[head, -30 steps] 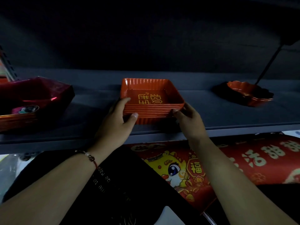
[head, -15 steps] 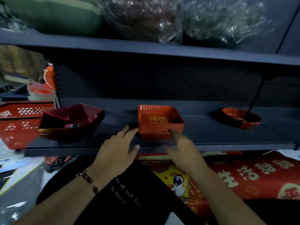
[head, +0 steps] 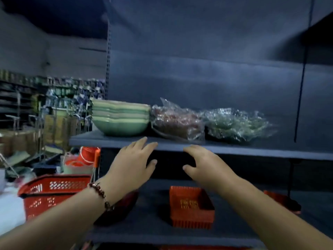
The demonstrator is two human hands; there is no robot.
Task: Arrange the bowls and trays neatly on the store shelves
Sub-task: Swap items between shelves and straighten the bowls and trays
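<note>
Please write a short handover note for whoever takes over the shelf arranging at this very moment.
Hands: left hand and right hand are both open and empty, raised in front of the upper shelf edge.
Things: the stack of orange square trays sits on the lower shelf, with a dark red bowl to its left. On the upper shelf stand a stack of green bowls and two plastic-wrapped bundles.
Done: orange trays set squarely on the lower shelf.
Left: probably tidying the upper shelf, beginning with the green bowls and wrapped bundles.
</note>
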